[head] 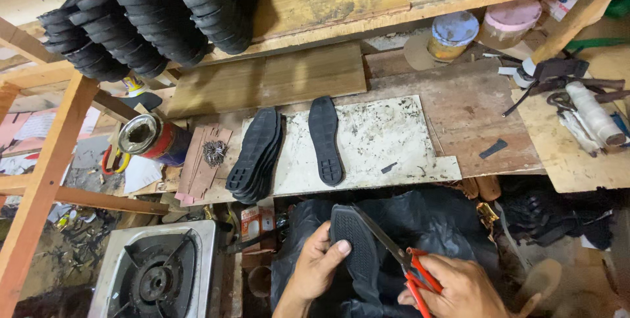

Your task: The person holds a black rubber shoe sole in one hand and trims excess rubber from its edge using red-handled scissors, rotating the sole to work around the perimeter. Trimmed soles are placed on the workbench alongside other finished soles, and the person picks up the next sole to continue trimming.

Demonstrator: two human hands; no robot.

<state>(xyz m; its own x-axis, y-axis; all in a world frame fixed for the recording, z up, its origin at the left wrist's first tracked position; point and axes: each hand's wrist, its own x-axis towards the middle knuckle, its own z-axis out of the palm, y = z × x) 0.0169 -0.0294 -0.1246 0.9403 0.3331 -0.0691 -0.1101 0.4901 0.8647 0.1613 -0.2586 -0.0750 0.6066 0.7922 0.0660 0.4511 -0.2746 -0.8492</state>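
Left hand (318,262) grips black textured rubber sole (354,242); right hand (459,288) holds red-handled scissors (400,259).

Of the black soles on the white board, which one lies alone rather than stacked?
The single sole at the board's middle, lying flat, tread up. The others form a leaning stack just left of it at the board's edge.

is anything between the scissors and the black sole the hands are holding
Nothing visible. The left hand grips the black sole by its left edge, and the red-handled scissors in the right hand lie with their blades right against the sole's right edge, with no other thing between them.
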